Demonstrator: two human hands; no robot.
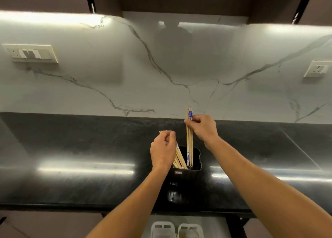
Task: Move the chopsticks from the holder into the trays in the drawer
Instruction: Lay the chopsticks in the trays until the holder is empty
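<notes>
Wooden chopsticks pinched by right hand; left hand pinches others.

The chopsticks pinched in my right hand look like pale, matt wood, one printed with blue. Those under my left hand look the same. The holder seems glossy black plastic. The countertop is polished dark stone; at twelve o'clock, the backsplash is smooth veined marble. At six o'clock, the trays look like white plastic.

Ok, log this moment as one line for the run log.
left hand: gripping chopsticks in black holder | right hand: lifting chopstick bunch upright | white trays: waiting in open drawer
</notes>
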